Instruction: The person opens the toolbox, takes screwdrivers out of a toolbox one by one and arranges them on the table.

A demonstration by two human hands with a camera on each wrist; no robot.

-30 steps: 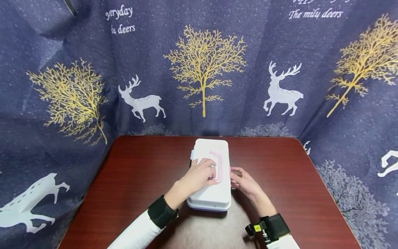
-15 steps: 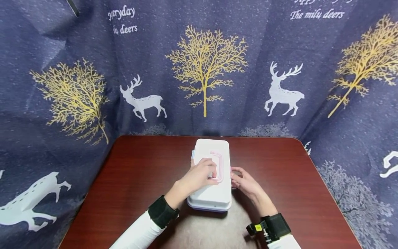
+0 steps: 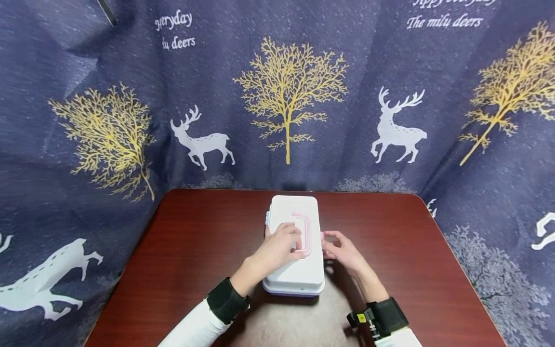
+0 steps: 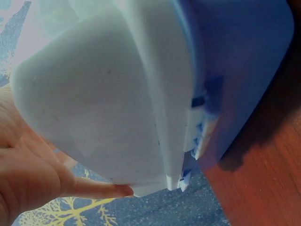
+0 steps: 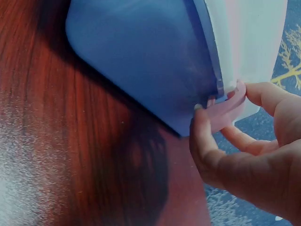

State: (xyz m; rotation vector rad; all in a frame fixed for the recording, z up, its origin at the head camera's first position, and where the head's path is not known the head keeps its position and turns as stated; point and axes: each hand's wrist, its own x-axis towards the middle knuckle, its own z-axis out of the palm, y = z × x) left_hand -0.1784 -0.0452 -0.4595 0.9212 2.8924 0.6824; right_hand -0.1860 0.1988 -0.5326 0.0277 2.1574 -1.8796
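Observation:
A storage box with a white lid (image 3: pixel 292 272) and a blue base (image 5: pixel 141 52) lies lengthwise on the table. A pink carry handle (image 3: pixel 308 226) is folded flat on the lid. My left hand (image 3: pixel 279 246) grips the lid from above, curled fingers and thumb beside the handle; one finger presses the lid's side in the left wrist view. On the box's right side, my right hand (image 3: pixel 344 253) pinches a pink latch (image 5: pixel 223 110) between thumb and fingers. The latch tilts outward from the box wall. Pale blue hinge pieces (image 4: pixel 202 136) run along the left side.
The box stands on a red-brown wooden table (image 3: pixel 208 226) with rounded far corners. A pale glare patch (image 3: pixel 282 323) lies in front of the box. Behind the table hangs a dark blue curtain (image 3: pixel 256 173) with trees and deer. Wristbands with small cameras sit on both wrists.
The box has turned very slightly, its far end to the left, with both hands staying on it. The head view has shifted a little.

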